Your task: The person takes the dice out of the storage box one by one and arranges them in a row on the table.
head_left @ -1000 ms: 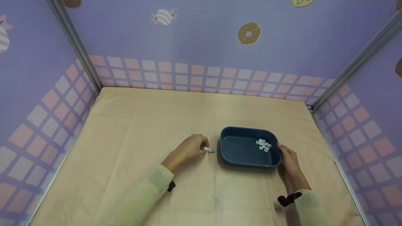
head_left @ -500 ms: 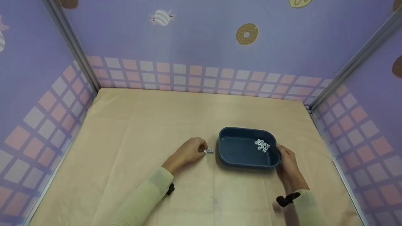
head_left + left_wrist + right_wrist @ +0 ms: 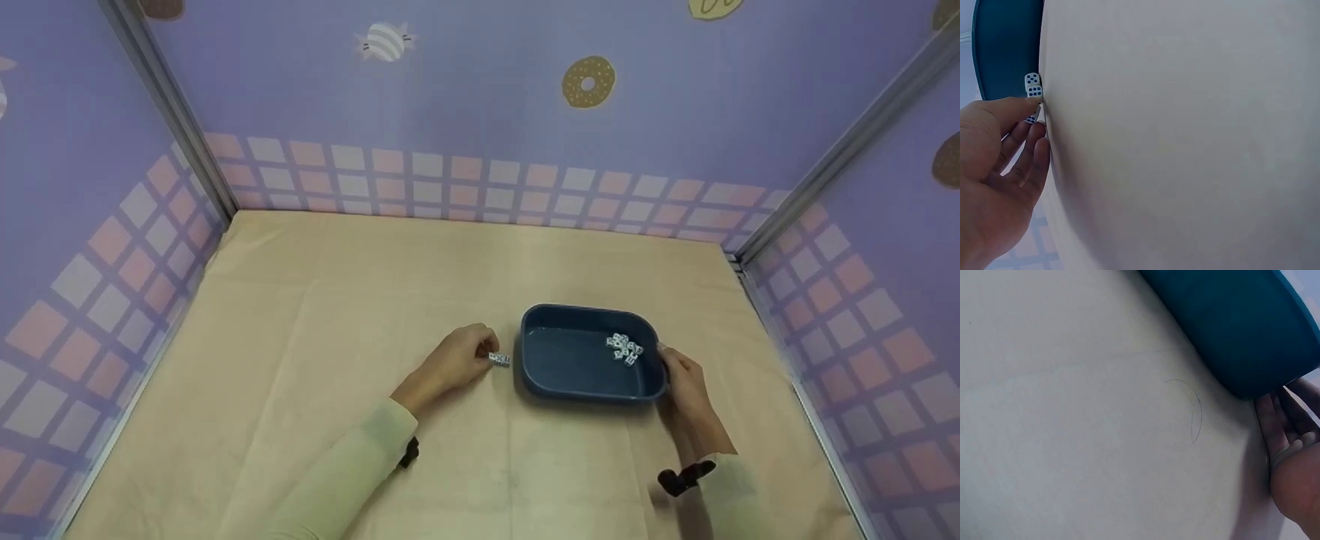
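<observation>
Beige cloth [image 3: 375,285]: your right hand [image 3: 688,384] grips the bin [image 3: 566,360]; left of it, your left hand [image 3: 456,357] pinches a die [image 3: 1031,119] — aligning, apparently — next needing a gentle release.

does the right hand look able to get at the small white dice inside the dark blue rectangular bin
Probably yes: the right hand is at the right end of the bin, the dice inside lie near that end, and the top is open; only the end wall seems in the way.
</observation>
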The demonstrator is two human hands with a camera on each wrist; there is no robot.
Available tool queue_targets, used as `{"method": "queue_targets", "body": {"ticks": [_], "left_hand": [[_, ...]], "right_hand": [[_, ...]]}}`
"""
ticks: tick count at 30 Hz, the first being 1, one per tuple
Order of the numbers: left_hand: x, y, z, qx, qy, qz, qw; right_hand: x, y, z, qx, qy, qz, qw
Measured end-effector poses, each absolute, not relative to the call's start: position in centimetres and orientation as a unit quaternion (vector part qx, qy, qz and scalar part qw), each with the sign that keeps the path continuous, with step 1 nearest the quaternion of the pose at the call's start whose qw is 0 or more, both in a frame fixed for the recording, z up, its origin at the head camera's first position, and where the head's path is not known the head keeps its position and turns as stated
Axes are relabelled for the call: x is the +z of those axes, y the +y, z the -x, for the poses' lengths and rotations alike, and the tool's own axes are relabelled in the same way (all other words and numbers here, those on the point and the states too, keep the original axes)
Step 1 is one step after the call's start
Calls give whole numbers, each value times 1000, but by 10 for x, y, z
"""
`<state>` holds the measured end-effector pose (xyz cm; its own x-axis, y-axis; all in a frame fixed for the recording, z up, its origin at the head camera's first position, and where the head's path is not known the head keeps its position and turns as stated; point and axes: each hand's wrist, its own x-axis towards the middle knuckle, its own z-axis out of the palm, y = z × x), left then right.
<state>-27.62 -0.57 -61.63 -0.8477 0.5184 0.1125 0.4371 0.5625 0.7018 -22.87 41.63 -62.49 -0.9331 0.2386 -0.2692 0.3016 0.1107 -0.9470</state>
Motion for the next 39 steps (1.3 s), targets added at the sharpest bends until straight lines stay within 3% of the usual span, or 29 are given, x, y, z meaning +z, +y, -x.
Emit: {"method": "queue_targets", "body": {"ticks": [11, 24, 39], "left_hand": [[-620, -4, 276, 362, 887, -283, 43], [-619, -4, 280, 351, 885, -302, 49], [-620, -3, 284, 349, 886, -302, 51]], "right_hand": [[-624, 413, 228, -625, 752, -202, 49], [-624, 413, 227, -633, 752, -184, 27], [-625, 416, 228, -643, 741, -187, 41]]}}
